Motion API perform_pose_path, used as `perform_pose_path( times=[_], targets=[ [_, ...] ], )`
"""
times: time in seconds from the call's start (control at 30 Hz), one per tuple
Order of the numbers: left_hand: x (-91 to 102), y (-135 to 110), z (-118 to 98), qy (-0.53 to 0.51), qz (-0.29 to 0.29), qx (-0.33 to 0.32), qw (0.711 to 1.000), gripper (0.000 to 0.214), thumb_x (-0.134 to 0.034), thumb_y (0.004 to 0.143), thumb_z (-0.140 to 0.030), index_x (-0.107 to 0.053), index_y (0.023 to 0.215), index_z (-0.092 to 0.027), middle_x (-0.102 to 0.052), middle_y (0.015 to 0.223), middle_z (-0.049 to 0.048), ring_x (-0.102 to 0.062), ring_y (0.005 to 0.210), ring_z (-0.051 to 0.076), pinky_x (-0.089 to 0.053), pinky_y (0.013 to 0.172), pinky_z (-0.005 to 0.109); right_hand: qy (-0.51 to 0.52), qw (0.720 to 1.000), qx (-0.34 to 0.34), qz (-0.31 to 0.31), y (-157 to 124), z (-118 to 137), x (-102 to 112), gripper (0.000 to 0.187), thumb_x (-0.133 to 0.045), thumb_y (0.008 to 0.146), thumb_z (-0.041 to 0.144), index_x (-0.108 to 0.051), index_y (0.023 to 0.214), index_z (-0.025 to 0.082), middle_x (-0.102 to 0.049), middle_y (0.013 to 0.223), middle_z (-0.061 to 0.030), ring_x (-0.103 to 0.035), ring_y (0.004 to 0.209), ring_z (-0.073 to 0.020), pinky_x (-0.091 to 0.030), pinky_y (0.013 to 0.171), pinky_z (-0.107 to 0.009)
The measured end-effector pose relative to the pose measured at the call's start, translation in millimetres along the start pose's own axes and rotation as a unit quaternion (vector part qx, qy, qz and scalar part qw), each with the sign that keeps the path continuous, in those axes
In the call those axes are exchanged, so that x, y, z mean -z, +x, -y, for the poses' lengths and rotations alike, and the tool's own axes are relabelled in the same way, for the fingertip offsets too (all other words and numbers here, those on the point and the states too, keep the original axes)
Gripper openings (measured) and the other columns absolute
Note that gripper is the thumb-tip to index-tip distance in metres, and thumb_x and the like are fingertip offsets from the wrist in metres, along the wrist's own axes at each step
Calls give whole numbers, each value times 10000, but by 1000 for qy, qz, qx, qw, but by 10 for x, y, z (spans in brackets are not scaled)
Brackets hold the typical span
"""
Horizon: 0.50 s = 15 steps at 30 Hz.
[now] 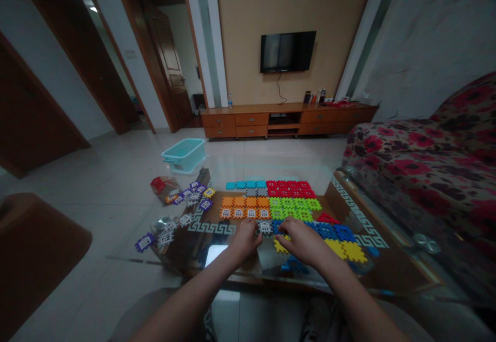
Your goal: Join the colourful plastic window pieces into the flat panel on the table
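While both hands reach over the glass-topped coffee table [391, 275], what are they holding?

Cannot tell. The left hand [244, 239] and the right hand [304, 241] curl downward, and the view doesn't show whether anything is pinched or they are only resting there.

Where do they land?

Lower middle of the frame, on a bright layout of interlocking plastic puzzle tiles [287, 207]. The left fingertips [256, 233] sit just beside a white window tile [265, 227]; the right fingertips [289, 223] lie near a blue tile [277, 226], above a yellow tile [281, 245].

And further off?

Purple and white tiles [174, 202] lie scattered left of the layout, below a turquoise plastic basket [183, 155] on the floor.
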<state>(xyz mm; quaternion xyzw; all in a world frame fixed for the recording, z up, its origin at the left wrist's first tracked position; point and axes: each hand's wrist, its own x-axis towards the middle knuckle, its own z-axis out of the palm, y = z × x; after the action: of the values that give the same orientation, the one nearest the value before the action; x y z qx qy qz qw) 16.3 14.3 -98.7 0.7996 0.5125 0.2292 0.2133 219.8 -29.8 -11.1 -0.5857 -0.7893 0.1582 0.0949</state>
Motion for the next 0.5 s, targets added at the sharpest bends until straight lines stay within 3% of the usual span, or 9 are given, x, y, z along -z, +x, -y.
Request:
perform_pose_path(
  times=[0.5],
  targets=[
    [2,2,-4,13,12,6,1000,66,-608,794,-165,-588,855,-182,-607,947,64,-570,920,208,-432,828,314,14,1000,4,-4,-3,-5,1,187,-591,897,322,-714,939,188,-675,959,-100,-634,917,-236,-434,809,-305]
  ],
)
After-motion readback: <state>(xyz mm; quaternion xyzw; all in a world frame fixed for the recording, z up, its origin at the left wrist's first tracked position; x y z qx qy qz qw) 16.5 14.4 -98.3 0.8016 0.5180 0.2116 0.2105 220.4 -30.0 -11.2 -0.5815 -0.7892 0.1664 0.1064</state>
